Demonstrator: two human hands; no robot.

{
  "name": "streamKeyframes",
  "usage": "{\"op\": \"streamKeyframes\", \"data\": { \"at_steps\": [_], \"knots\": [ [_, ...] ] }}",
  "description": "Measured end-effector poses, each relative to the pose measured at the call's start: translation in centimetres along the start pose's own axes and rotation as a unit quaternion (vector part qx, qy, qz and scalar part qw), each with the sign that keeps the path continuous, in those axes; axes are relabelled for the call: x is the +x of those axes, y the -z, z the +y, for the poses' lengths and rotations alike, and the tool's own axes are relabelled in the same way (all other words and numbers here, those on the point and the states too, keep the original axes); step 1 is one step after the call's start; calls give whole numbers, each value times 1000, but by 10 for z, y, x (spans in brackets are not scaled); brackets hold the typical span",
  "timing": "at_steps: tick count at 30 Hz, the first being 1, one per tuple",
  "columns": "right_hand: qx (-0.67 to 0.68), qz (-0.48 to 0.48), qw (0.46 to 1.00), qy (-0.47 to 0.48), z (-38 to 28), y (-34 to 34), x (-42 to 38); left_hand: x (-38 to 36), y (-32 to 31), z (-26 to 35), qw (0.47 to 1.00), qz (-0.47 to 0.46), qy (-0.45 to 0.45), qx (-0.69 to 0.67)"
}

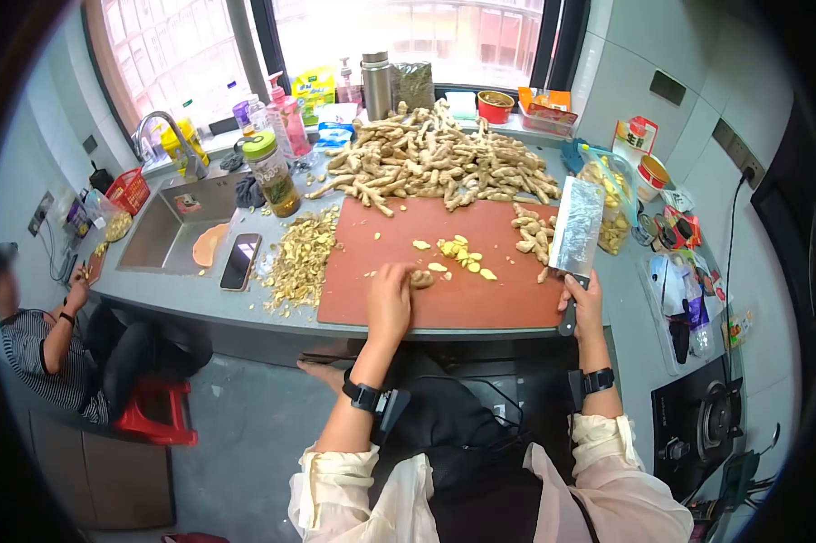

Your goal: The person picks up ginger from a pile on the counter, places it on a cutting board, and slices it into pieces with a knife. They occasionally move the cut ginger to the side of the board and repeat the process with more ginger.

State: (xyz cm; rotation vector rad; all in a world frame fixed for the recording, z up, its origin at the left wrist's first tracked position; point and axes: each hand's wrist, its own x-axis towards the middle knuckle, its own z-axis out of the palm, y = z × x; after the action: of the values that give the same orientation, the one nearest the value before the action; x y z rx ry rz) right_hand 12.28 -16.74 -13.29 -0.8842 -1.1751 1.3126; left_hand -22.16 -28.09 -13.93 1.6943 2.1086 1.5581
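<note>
My left hand [390, 297] rests on the red-brown cutting board [381, 235], its fingers pressing on a piece of ginger [421, 279]. My right hand [584, 303] grips the handle of a wide cleaver [577, 226], whose blade is raised and tilted over the board's right edge. Cut ginger slices [462, 253] lie in the board's middle, and a few whole pieces [534, 228] sit near the blade. A big pile of ginger roots [435, 158] is heaped behind the board.
Ginger scraps [304, 258] and a phone [240, 261] lie left of the board, beside a sink [168, 231]. Bottles and jars [267, 172] line the window sill. Another person [50, 335] sits at the far left. A gas hob [702, 421] is at the right.
</note>
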Motion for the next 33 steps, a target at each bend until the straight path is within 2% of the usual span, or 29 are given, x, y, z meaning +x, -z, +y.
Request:
{"op": "streamKeyframes", "data": {
  "at_steps": [3,6,10,15,18,22,24,25,27,28,30,31,33],
  "knots": [
    [-16,-3,1000,3,-2,-2,0,-18,12,-5,997,-53,-53,-16],
    [-27,-7,1000,1,-3,-3,-2,-29,27,-1,996,-46,-73,5],
    [-44,-8,999,1,-2,-4,-2,-32,37,-2,999,-12,-44,-1],
    [-73,-13,997,6,-1,-8,-3,-29,42,-11,995,-60,-75,28],
    [-85,-18,996,5,-2,-10,-4,-24,45,-14,992,-104,-48,45],
    [-88,-16,996,5,-5,-12,-6,-16,42,-10,993,-85,-62,47],
    [-89,-14,996,6,-4,-12,-5,-12,36,-8,994,-109,15,11],
    [-90,-13,996,6,-4,-12,-5,-12,30,-9,994,-110,16,10],
    [-89,-15,996,5,-3,-11,-5,-11,17,-8,986,-66,97,-119],
    [-87,-17,996,5,-3,-11,-4,-11,13,-5,986,-66,97,-119],
    [-89,-18,996,3,-3,-10,-5,-11,9,-1,994,-59,78,51],
    [-91,-18,996,1,-3,-10,-5,-11,10,1,994,-59,78,51],
    [-86,-19,996,0,-4,-12,-6,-15,10,3,988,0,14,151]
  ]
}}
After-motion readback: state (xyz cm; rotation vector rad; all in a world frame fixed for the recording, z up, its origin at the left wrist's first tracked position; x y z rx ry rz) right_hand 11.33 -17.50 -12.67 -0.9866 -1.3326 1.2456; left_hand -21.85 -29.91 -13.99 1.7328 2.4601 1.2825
